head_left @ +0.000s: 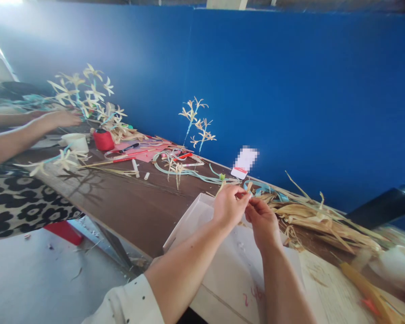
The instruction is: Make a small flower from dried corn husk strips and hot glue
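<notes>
My left hand [230, 206] and my right hand [263, 221] meet fingertip to fingertip above a shallow white box lid [185, 227]. Both are closed in a pinch. A short tan strip of dried husk [249, 186] sticks up from between the fingers; its lower end is hidden by them. Just beyond the hands are pale blue cords [202, 176] and a small green piece [222, 177]. To the right of my right hand lies a heap of dried husks [310, 213].
Handmade flower stems [197, 119] stand against the blue wall [290, 90]. At the left, a co-worker's arms [30, 130] reach toward more flowers [94, 92], near a red pot [103, 140] and white cup [77, 142]. A yellow-handled tool [364, 288] lies at lower right.
</notes>
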Tool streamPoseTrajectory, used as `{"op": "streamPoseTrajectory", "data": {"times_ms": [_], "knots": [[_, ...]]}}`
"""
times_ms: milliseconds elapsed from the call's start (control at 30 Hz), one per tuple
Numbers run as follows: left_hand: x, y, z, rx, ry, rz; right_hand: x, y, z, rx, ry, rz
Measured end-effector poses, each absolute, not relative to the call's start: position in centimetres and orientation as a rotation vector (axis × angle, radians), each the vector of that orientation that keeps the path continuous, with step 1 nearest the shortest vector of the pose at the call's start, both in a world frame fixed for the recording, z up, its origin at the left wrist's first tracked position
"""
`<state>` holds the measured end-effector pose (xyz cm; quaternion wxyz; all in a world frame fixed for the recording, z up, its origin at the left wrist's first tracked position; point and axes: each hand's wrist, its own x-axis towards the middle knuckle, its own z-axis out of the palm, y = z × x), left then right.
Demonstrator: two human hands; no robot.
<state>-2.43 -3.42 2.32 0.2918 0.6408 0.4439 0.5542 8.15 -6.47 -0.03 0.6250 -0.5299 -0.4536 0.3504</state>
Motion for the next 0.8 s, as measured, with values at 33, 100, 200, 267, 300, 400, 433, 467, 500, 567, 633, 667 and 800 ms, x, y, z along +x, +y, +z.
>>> {"op": "streamPoseTrajectory", "data": {"times_ms": [33, 100, 200, 267, 300, 400, 433, 467, 500, 567, 633, 667, 800], "knots": [[-2.39, -3.44, 2.29, 1.713, 1.19, 1.489, 8.14, -6.43, -0.08, -1.221, -1.04, 0.798], [-2.33, -3.47, 2.2, 1.724, 1.199, 1.511, 8.12, -6.35, -0.2, -1.226, -1.038, 0.793], [-2.28, -3.53, 2.09, 1.744, 1.206, 1.547, 8.05, -6.27, -0.35, -1.223, -1.026, 0.802], [-2.25, -3.56, 2.03, 1.765, 1.202, 1.57, 7.99, -6.25, -0.38, -1.23, -1.018, 0.807], [-2.24, -3.57, 2.0, 1.777, 1.201, 1.579, 7.95, -6.25, -0.38, -1.239, -1.017, 0.803], [-2.21, -3.56, 1.94, 1.815, 1.214, 1.586, 7.81, -6.27, -0.34, -1.273, -1.023, 0.775], [-2.2, -3.55, 1.92, 1.825, 1.222, 1.586, 7.75, -6.27, -0.31, -1.278, -1.024, 0.77], [-2.21, -3.53, 1.91, 1.835, 1.226, 1.586, 7.69, -6.27, -0.29, -1.277, -1.022, 0.769], [-2.22, -3.52, 1.9, 1.843, 1.227, 1.587, 7.64, -6.26, -0.26, -1.272, -1.018, 0.773], [-2.27, -3.5, 1.89, 1.854, 1.216, 1.59, 7.56, -6.26, -0.19, -1.253, -1.009, 0.788], [-2.34, -3.49, 1.88, 1.866, 1.194, 1.587, 7.56, -6.27, -0.12, -1.236, -1.0, 0.799], [-2.38, -3.5, 1.88, 1.874, 1.184, 1.581, 7.6, -6.27, -0.1, -1.224, -0.997, 0.804], [-2.49, -3.64, 1.9, 1.911, 1.174, 1.513, 7.93, -6.26, -0.12, -1.182, -0.97, 0.819]]}}
